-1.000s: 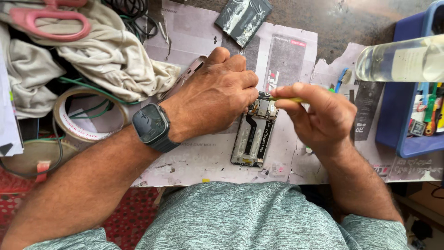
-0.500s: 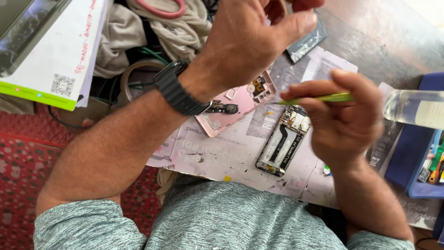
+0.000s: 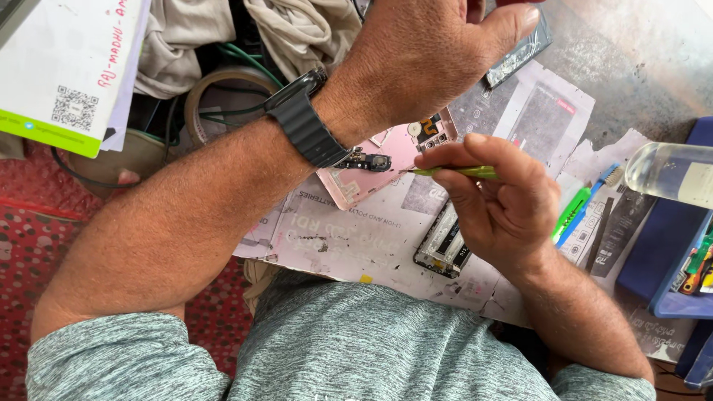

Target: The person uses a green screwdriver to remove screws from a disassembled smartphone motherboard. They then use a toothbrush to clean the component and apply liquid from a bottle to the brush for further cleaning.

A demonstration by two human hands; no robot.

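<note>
Right hand (image 3: 505, 208) pinching green tweezers (image 3: 453, 171) in closed fingers just above the opened phone (image 3: 444, 245), left hand (image 3: 427, 56) lifting beyond it, grip unclear, pink back cover (image 3: 371, 167) lying left, blue tray (image 3: 679, 260) holding small tools at right, clear bottle (image 3: 672, 172) overhanging it.

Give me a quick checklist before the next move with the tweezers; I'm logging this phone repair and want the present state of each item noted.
1. Right hand grips the green tweezers: ok.
2. Tweezers tip holds the small black circuit part: cannot tell; tip and part are close, contact unclear.
3. Pink phone back cover lies flat on the paper: ok.
4. Opened phone frame in plain sight: not ok, partly hidden beneath the right hand.
5. Left hand clear of the part: ok, raised toward the top of the view.
6. Clear bottle out of the way: ok, off to the right.
</note>
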